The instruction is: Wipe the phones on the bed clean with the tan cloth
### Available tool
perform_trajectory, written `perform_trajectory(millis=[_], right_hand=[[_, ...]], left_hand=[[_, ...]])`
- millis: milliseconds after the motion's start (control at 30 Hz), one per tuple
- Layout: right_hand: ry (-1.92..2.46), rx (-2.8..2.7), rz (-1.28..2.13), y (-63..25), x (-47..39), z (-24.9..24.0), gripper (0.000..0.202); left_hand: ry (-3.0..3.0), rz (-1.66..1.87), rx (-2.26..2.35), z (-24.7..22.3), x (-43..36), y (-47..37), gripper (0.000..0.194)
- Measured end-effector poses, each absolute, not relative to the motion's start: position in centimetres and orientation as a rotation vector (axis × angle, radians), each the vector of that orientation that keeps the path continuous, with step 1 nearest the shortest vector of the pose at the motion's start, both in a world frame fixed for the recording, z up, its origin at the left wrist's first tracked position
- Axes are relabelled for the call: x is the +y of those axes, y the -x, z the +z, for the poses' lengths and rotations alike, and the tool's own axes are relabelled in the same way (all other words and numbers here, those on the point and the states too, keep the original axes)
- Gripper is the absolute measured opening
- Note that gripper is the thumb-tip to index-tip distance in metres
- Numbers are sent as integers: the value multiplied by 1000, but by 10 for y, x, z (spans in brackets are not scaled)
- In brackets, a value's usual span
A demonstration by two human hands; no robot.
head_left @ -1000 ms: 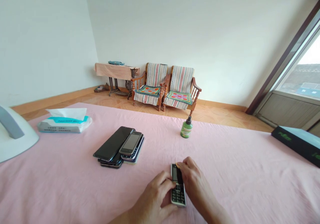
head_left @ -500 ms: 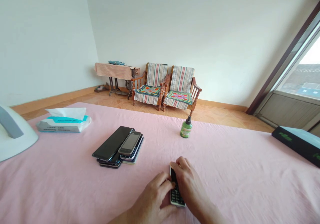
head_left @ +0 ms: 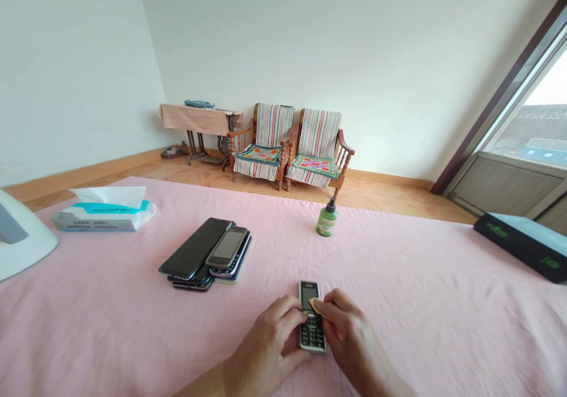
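Observation:
A keypad mobile phone [head_left: 312, 333] with a dark screen and pale edges lies face up on the pink cloth. My left hand [head_left: 270, 341] grips its left side, fingertips on the front and thumb by the lower end. Pinched in my right hand [head_left: 349, 329] is a small pale-tan piece [head_left: 315, 306], pressed against the lower screen; its kind is hard to make out, since the fingers cover most of it. Left of my hands sits a stack of phones, with a large black phone [head_left: 197, 249] and a smaller grey phone [head_left: 228, 247] on top.
A green pump bottle [head_left: 326, 218] stands beyond my hands. At the far left are a tissue pack [head_left: 104, 215] and a white rounded object [head_left: 24, 240]. On the right edge lies a black box [head_left: 518, 246]. Two wooden armchairs [head_left: 316, 143] stand against the wall.
My right hand has slid down from the phone's top end to its lower screen, uncovering the upper part and the tan piece. My left hand stays on the phone. The view has shifted slightly.

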State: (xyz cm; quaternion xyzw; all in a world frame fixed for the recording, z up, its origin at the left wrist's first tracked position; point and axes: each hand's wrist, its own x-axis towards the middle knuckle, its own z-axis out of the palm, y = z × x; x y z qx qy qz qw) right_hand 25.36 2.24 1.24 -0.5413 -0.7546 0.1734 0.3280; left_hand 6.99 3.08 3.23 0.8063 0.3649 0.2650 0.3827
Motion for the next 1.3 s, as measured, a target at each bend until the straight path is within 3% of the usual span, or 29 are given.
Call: perform_trajectory(millis=[800,1067,1300], right_hand=[[1507,-1980,358,-249,29,18,32],[1396,-2029,467,-245,24,28,40],[1344,-1950,536,-264,19,32,35]], left_hand=[[-2028,755,968,31,31,-71,43],[-1949,856,1000,23,32,-71,78],[-1991,819,1036,23,35,-70,64]])
